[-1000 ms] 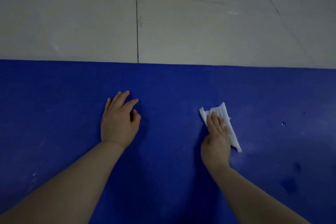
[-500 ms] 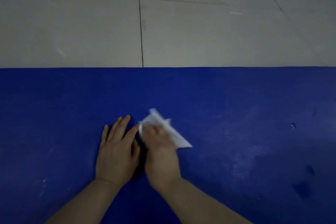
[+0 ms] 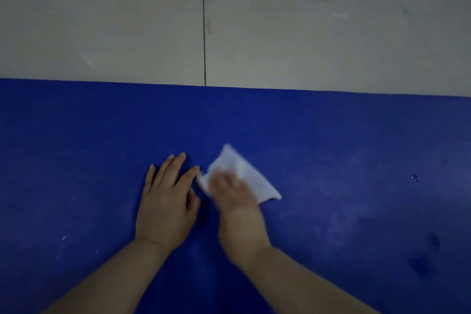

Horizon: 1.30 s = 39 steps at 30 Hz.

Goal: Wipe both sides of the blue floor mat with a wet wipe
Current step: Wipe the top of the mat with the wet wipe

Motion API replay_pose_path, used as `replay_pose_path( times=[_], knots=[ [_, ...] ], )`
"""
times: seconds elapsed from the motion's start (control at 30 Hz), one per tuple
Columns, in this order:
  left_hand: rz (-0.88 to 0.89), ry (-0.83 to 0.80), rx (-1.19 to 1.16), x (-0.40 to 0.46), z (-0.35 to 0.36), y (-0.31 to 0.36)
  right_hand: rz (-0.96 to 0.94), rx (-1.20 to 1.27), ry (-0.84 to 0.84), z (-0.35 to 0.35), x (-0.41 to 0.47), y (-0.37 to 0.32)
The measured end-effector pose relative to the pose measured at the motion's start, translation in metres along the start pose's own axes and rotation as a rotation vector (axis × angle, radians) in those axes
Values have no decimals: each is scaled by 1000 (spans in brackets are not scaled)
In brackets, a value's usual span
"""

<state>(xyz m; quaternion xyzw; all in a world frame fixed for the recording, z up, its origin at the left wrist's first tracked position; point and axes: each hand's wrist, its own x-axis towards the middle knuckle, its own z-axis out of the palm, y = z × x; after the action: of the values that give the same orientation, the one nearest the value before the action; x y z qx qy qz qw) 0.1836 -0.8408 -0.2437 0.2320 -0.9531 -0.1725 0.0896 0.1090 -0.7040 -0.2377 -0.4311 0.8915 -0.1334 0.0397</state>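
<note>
Pale tiled floor [image 3: 280, 33] behind; blue floor mat [image 3: 356, 135] flat in front of me. My left hand [image 3: 167, 201] rests flat, fingers straight, bracing the mat. My right hand [image 3: 235, 196], blurred, presses the wet wipe [image 3: 251, 178] at mid-mat; whether its fingers curl, I cannot tell. Step: wiping the upper face. Next, I judge: strokes toward the smudged right.

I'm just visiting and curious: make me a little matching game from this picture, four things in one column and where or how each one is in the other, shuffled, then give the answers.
Things:
1. left hand
2. right hand
3. wet wipe
4. tiled floor

States:
A. white, pressed onto the mat, blurred
B. pale, beyond the mat's far edge
C. flat on the blue mat, fingers straight, holding nothing
D. on top of the wipe, blurred

Pairs: 1-C, 2-D, 3-A, 4-B
</note>
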Motion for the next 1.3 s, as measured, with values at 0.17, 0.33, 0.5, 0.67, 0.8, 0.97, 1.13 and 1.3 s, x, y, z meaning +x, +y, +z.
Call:
replay_pose_path(
  times=[0.17, 0.33, 0.5, 0.67, 0.8, 0.97, 1.13, 1.3],
  knots=[
    [-2, -1, 2, 1, -1, 1, 113, 83, 53, -24, -27, 55],
    [-15, -1, 3, 0, -2, 4, 465, 43, 156, -60, -41, 111],
    [-18, -15, 16, 1, -3, 4, 168, 13, 83, -14, -22, 16],
    [-11, -22, 13, 1, -3, 2, 2, 85, 43, -10, -39, 1],
    [-10, -17, 12, 1, -2, 3, 335, 54, 135, -39, -55, 84],
    [-20, -23, 16, 1, -2, 4, 461, 52, 147, -28, -50, 57],
    [-3, -25, 1, 2, -2, 1, 37, 130, 60, -5, -48, -15],
    [1, -9, -10, 0, -2, 1, 530, -4, 143, -35, -71, 100]
  ],
)
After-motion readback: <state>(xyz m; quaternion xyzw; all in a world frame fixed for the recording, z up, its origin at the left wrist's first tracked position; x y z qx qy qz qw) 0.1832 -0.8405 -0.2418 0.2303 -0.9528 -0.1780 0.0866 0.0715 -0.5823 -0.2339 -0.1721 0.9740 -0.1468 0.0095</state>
